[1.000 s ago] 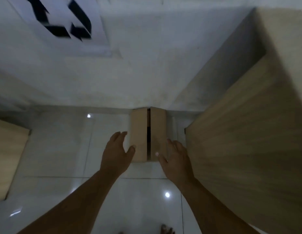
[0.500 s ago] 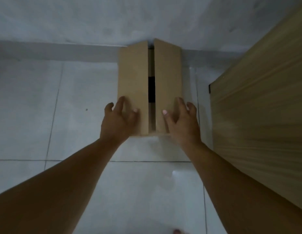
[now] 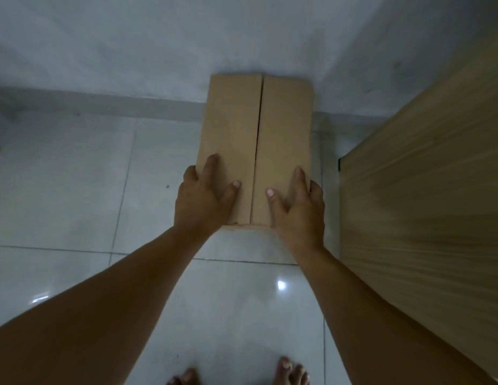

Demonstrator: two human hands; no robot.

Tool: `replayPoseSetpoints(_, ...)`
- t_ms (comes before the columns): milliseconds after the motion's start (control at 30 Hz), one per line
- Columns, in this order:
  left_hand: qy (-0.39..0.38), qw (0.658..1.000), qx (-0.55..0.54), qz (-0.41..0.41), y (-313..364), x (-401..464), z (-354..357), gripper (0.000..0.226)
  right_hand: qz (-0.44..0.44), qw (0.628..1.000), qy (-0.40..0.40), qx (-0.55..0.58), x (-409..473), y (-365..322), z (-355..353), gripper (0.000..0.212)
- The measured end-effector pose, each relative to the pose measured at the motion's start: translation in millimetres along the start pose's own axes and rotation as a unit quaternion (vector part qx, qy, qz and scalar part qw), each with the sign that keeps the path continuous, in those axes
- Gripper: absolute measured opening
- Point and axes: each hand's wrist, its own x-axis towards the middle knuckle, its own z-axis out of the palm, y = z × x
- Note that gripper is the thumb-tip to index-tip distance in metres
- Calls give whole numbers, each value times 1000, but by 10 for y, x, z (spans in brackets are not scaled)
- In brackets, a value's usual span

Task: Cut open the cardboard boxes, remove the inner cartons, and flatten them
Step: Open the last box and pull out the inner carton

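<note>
1. Two hands are on one cardboard box (image 3: 257, 151), which stands on the tiled floor (image 3: 75, 190) with its far end against the wall (image 3: 131, 37) and a wooden cabinet (image 3: 423, 190) just beside it on the right.
2. Judging by the frame, the step in hand is taking hold of the box before opening it: its two top flaps lie nearly shut, with a thin dark seam running down the middle.
3. No cutter or inner carton is visible, so the next move probably calls for pulling the box away from the wall or parting the flaps along the seam.
4. At the near left corner, the left hand (image 3: 203, 201) lies spread on the left flap, thumb toward the seam and outer fingers wrapped over the box's left edge.
5. At the near right corner, the right hand (image 3: 297, 209) mirrors it, thumb on the right flap and outer fingers curled over the right edge.
6. Both hands seem to clasp the box's sides rather than merely rest on it.
</note>
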Motion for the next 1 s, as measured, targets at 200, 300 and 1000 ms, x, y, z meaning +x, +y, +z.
replayPoseSetpoints(200, 18, 1000, 0, -8, 557, -551, -1224, 73, -21, 1000, 9, 3, -628, -886, -1006, 77)
replayPoseSetpoints(300, 25, 1000, 6, -8, 866, -836, -1881, 74, -21, 1000, 18, 15, -936, -1369, -1545, 76)
replayPoseSetpoints(1000, 118, 992, -10, -37, 1233, -3266, -4974, 72, -120, 993, -7, -12, -3508, -3578, -3315, 76)
